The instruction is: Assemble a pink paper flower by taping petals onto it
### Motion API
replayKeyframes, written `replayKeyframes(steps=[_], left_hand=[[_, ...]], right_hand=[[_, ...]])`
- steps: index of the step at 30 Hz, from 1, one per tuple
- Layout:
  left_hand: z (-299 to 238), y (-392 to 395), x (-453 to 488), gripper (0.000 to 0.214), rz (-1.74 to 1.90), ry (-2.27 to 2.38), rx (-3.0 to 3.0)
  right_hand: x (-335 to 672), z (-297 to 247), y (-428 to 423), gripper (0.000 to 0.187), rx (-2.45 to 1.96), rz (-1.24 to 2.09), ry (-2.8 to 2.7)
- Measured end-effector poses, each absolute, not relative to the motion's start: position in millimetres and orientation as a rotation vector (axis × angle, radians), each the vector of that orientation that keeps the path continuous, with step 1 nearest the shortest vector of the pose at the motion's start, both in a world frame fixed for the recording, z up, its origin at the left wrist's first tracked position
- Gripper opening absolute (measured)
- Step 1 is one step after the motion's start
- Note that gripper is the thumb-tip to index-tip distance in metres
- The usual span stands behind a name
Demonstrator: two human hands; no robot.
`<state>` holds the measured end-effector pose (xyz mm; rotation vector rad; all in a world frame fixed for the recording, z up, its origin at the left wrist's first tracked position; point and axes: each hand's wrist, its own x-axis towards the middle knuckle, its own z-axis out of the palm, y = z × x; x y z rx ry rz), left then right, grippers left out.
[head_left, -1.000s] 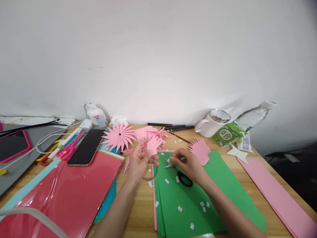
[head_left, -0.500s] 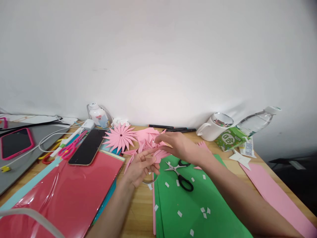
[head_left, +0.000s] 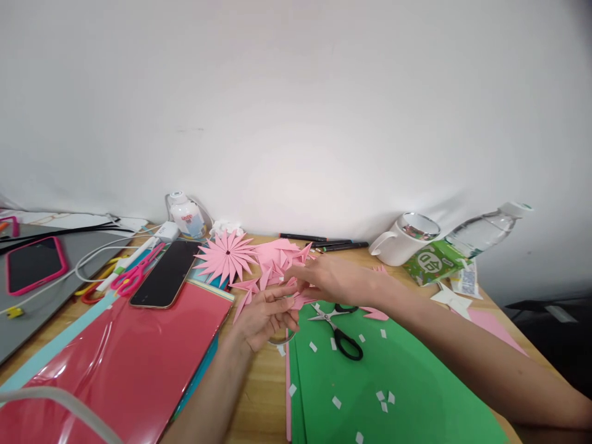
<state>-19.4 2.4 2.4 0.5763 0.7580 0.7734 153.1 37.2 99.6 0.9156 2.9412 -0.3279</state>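
Observation:
My left hand (head_left: 266,316) is closed, thumb and fingers pinched together over the wooden desk. Close beside it, my right hand (head_left: 330,280) has its fingers bent down, almost meeting the left fingertips. A pink folded paper piece (head_left: 301,301) shows between the two hands, gripped at its edges and mostly hidden by fingers. Behind them lies a heap of pointed pink paper pieces (head_left: 277,253), with a finished-looking pink paper star (head_left: 227,253) to its left. Under my left hand sits a tape roll (head_left: 283,339), partly covered. Black-handled scissors (head_left: 342,333) lie spread on green paper (head_left: 407,382).
Small white scraps (head_left: 336,402) dot the green paper. On the left are red paper (head_left: 139,357) in clear film, a black phone (head_left: 165,274), pink scissors (head_left: 134,276) and a white bottle (head_left: 186,216). Pens (head_left: 324,242), a mug (head_left: 407,237) and a water bottle (head_left: 485,231) stand or lie behind.
My right hand has moved slightly lower and its fingers have curled closer to the left fingertips. The right forearm has swung rightward. The left hand has barely moved.

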Motion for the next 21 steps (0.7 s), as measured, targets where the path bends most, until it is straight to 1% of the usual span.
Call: replayKeyframes(steps=[8, 11, 16, 21], left_hand=[[4, 3, -21, 0.045, 0.695, 0.782, 0.646], [3, 4, -23, 0.045, 0.692, 0.768, 0.643], [0, 5, -23, 0.036, 0.656, 0.766, 0.622], [-2, 7, -21, 0.026, 0.63, 0.78, 0.545]], right_hand=[[151, 105, 37, 0.025, 0.902, -0.384, 2.873], [151, 100, 37, 0.025, 0.904, -0.36, 2.87], [155, 81, 37, 0.021, 0.992, -0.328, 2.903], [159, 73, 37, 0.03, 1.03, -0.317, 2.933]])
